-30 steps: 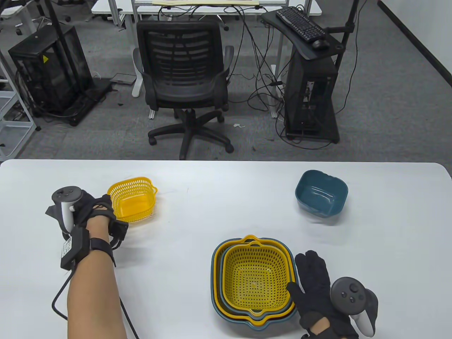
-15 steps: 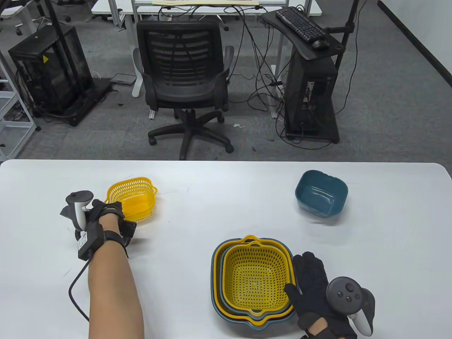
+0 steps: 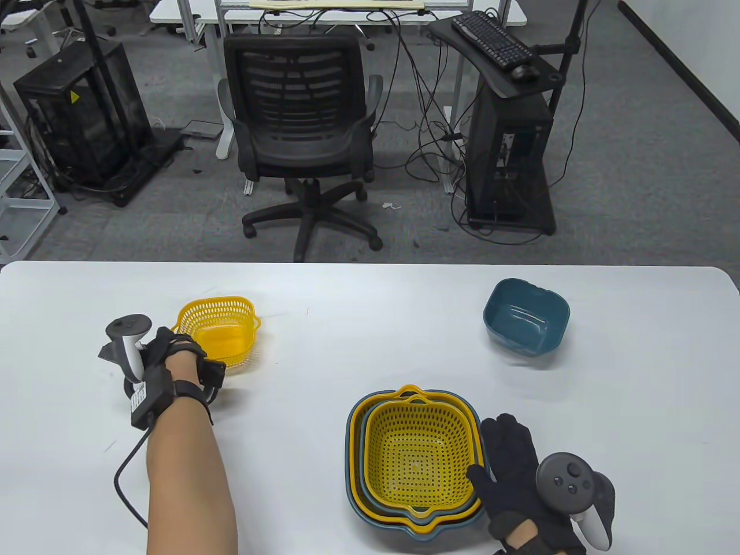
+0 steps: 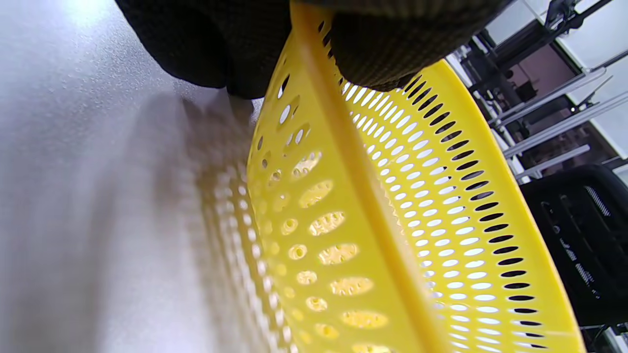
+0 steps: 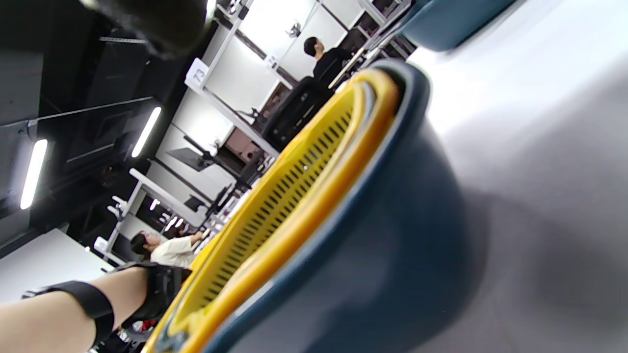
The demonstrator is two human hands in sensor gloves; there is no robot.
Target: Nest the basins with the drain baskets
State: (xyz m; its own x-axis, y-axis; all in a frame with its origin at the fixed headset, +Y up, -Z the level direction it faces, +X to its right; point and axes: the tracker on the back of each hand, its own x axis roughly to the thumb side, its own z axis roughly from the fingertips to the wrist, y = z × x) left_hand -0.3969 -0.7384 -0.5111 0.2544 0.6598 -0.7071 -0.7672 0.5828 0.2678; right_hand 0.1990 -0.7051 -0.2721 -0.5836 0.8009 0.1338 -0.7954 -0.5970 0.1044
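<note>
Left wrist view: our left hand [image 3: 173, 355] pinches the small basket [image 3: 222, 328] rim, fingertips [image 4: 382, 59] cut off at top | table view lower right: right hand [image 3: 514, 480] spread flat against the stack [image 3: 413, 457] | blue bowl [image 3: 526, 315] upper right, apart.

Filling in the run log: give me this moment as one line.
left hand: grips small yellow basket rim | right hand: rests against nested stack | small blue basin: empty

Grey carpet floor [image 3: 636, 173] beyond white table [image 3: 358, 347]. Black mesh office chair [image 3: 300, 133] on castors at centre. Black computer tower [image 3: 509, 162] right, under shelf with keyboard [image 3: 491, 37] and mouse [image 3: 525, 71]. Black cabinet [image 3: 81, 115] left. Tangled cables [image 3: 428, 115] between.
</note>
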